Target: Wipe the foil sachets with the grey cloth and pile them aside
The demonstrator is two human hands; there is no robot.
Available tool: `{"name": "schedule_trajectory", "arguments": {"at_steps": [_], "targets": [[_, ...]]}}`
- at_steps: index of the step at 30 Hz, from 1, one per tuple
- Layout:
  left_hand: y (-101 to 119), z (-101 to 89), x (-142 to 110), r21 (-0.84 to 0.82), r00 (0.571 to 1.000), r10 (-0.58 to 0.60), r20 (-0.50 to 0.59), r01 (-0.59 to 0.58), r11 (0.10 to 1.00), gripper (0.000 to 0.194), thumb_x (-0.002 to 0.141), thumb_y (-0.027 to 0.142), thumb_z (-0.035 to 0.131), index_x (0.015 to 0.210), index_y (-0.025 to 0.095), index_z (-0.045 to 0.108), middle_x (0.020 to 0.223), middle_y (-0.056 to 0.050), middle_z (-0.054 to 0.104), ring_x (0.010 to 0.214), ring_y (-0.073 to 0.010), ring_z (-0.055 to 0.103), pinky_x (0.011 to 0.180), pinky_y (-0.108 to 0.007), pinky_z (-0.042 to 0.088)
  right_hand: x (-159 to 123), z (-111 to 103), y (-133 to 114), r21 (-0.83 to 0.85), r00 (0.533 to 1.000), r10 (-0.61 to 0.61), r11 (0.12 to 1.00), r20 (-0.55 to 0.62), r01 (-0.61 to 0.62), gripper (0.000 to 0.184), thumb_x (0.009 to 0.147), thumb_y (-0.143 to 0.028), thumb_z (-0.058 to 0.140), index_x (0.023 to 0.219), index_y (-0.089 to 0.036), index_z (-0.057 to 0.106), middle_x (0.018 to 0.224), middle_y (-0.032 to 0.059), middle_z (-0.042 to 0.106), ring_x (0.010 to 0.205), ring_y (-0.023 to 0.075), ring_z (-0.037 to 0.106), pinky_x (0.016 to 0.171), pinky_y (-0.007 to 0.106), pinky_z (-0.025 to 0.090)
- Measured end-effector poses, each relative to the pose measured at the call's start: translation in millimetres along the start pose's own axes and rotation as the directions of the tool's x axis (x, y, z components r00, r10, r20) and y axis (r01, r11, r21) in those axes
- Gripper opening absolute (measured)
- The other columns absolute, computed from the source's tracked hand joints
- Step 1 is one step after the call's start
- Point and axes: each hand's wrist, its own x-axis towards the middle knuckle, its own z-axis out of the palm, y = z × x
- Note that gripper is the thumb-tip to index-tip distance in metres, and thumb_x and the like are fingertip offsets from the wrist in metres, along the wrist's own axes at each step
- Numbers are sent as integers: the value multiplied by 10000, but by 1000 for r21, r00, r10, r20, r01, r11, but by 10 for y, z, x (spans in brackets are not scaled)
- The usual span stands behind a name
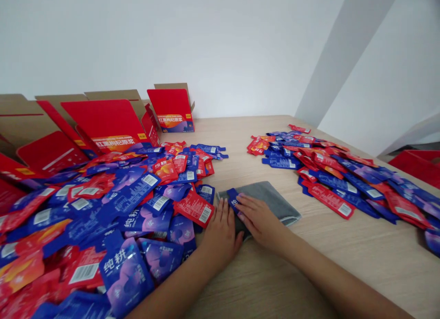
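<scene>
A folded grey cloth (263,190) lies on the table in front of me. On top of it is a blue pouch (233,196) with white lettering, its lower part hidden under my right hand (259,213). The fingers of that hand are closed together over the pouch, pressing it against the cloth. My left hand (222,229) rests at the cloth's left edge with its fingers stretched out flat, touching or close beside the pouch. Just left of this hand is a red pouch (194,206) with a barcode, at the edge of a large mixed pile.
Red and blue pouches (127,264) fill the left side in a heap. Another pile of pouches (330,172) lies on the right. Several open red cartons (103,119) stand at the back left. A red box (417,165) shows beyond the table's right edge. Behind is a white wall (220,53).
</scene>
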Motion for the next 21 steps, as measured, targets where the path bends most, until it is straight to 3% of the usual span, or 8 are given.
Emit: {"name": "schedule_trajectory", "arguments": {"at_steps": [3, 5, 9, 13, 17, 21], "targets": [[-14, 19, -6, 13, 1000, 8, 3, -8, 1000, 604, 855, 359, 473, 1319, -19, 386, 1414, -288, 338, 1339, -376, 267, 1027, -518, 338, -37, 10, -24, -155, 984, -52, 985, 170, 79, 465, 854, -144, 385, 1295, -58, 508, 1386, 175, 464, 1324, 266, 366, 1074, 470, 330], [-18, 15, -7, 20, 1000, 13, 4, -13, 1000, 591, 860, 357, 471, 1310, -20, 399, 1413, -291, 336, 1339, -378, 261, 1023, -516, 344, -14, 4, 89, -239, 981, 0, 970, 193, 47, 484, 845, -122, 383, 1312, -46, 489, 1406, 178, 434, 1336, 271, 344, 1082, 463, 321], [-4, -28, 1, 23, 1000, 8, 13, -9, 1000, 577, 888, 380, 442, 1313, -9, 408, 1414, -284, 337, 1347, -361, 253, 1035, -517, 326, 50, -1, 403, -306, 983, 147, 946, 110, -107, 458, 879, -110, 312, 1281, -38, 520, 1384, 186, 460, 1316, 260, 381, 1064, 444, 353], [27, -82, 17, 13, 998, -17, 66, 16, 1000, 605, 903, 425, 419, 1306, -25, 427, 1420, -284, 324, 1345, -364, 253, 1046, -491, 318, 28, 5, 451, -276, 985, 173, 947, 15, -162, 480, 865, -227, 418, 1282, -5, 501, 1370, 228, 462, 1312, 301, 380, 1058, 466, 362], [38, -96, 23, 4, 997, -31, 66, 31, 1000, 609, 901, 423, 427, 1314, -24, 420, 1423, -284, 318, 1351, -360, 242, 1050, -493, 306, 0, -77, 336, -154, 981, 182, 970, -68, -190, 579, 767, -57, 396, 1345, -65, 433, 1300, 192, 542, 1226, 278, 484, 1017, 464, 412], [38, -93, 17, -11, 997, -32, 70, 33, 999, 608, 912, 425, 402, 1320, -25, 415, 1425, -282, 318, 1351, -355, 249, 1053, -480, 300, 61, -180, 340, 218, 943, 288, 943, -165, -250, 569, 821, -104, 379, 1385, -173, 374, 1290, 116, 566, 1166, 214, 544, 976, 417, 457]]}}
